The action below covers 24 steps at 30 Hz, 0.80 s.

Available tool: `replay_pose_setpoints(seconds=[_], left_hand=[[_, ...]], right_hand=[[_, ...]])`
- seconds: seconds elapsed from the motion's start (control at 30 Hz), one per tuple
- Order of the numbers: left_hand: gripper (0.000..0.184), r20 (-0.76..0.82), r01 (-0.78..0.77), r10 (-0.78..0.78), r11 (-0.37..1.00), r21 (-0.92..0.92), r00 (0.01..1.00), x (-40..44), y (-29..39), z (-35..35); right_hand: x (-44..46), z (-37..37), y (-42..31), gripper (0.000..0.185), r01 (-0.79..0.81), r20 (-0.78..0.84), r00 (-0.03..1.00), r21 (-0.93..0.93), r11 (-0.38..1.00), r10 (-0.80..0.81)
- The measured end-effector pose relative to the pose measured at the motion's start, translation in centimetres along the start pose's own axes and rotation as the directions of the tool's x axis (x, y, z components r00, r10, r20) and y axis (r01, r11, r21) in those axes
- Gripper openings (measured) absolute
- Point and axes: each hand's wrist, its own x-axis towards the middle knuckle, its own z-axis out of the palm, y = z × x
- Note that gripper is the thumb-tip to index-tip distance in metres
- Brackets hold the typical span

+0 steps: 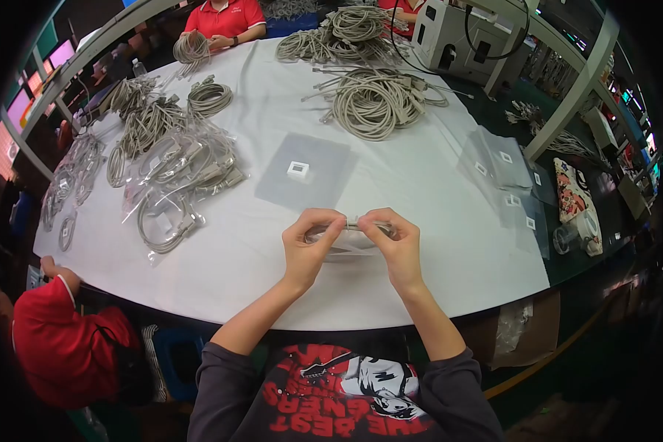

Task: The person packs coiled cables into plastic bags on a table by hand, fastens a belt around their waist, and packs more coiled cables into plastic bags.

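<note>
A coiled grey cable (pixel 355 227) hangs between my two hands above the white tabletop, seen nearly edge-on. My left hand (pixel 313 241) pinches its left part with thumb and fingers. On the other side my right hand (pixel 393 241) pinches it too, the thumbs nearly meeting at the middle. Something clear, like thin plastic, shows below the coil between the hands. Just beyond lie flat translucent bags (pixel 317 191) with a small white label (pixel 297 170) on top.
Bagged cables (pixel 166 221) lie at left, with loose cable bundles (pixel 151 121) behind. Large cable coils (pixel 376 103) sit at the back. More clear bags (pixel 504 166) lie at right, near a metal frame post (pixel 578 92). People in red shirts (pixel 225 22) (pixel 59 346) are around the table.
</note>
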Motion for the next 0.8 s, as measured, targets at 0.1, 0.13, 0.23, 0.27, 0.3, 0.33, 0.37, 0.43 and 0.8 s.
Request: replay_pose_setpoints(seconds=[0.1, 0.13, 0.23, 0.27, 0.3, 0.33, 0.37, 0.43, 0.8], left_hand=[[0.003, 0.009, -0.042, 0.041, 0.999, 0.021, 0.999, 0.0, 0.0, 0.0], [0.003, 0.016, -0.068, 0.067, 0.997, 0.030, 0.998, 0.0, 0.0, -0.1], [0.006, 0.027, -0.105, 0.103, 0.992, 0.064, 0.994, 0.1, -0.7, -0.4], [0.007, 0.037, -0.128, 0.125, 0.989, 0.081, 0.991, 0.1, -0.9, -0.5], [0.007, 0.035, -0.122, 0.119, 0.989, 0.082, 0.992, 0.2, -1.1, -0.6], [0.008, 0.065, -0.198, 0.190, 0.968, 0.155, 0.980, 0.4, -1.3, -0.7], [0.008, 0.099, -0.272, 0.256, 0.936, 0.225, 0.962, 0.4, -1.4, -0.8], [0.009, 0.135, -0.346, 0.319, 0.892, 0.292, 0.938, 0.4, -1.7, -1.1], [0.010, -0.145, 0.006, -0.027, 0.990, -0.139, 0.989, 1.4, -0.5, -1.9]], right_hand=[[0.0, 0.1, 0.1, 0.003, -0.008, 0.013, 1.000, -0.011, 1.000, 0.008], [0.0, 0.0, 0.0, 0.003, -0.003, 0.017, 1.000, -0.023, 1.000, 0.003], [0.2, -0.2, 0.1, 0.003, 0.014, 0.034, 0.999, -0.071, 0.997, -0.012], [0.3, -0.3, 0.2, 0.004, 0.035, 0.044, 0.999, -0.105, 0.994, -0.031], [0.4, -0.4, 0.3, 0.004, 0.057, 0.055, 0.997, -0.139, 0.989, -0.050], [0.4, -0.6, 0.4, 0.004, 0.051, 0.055, 0.998, -0.139, 0.989, -0.043], [0.6, -1.0, 0.6, 0.004, 0.093, 0.081, 0.994, -0.180, 0.979, -0.080], [0.7, -1.3, 0.9, 0.005, 0.189, 0.141, 0.978, -0.258, 0.948, -0.156], [1.2, -1.1, 0.4, 0.016, -0.050, -0.112, 0.991, 0.147, 0.988, 0.067]])
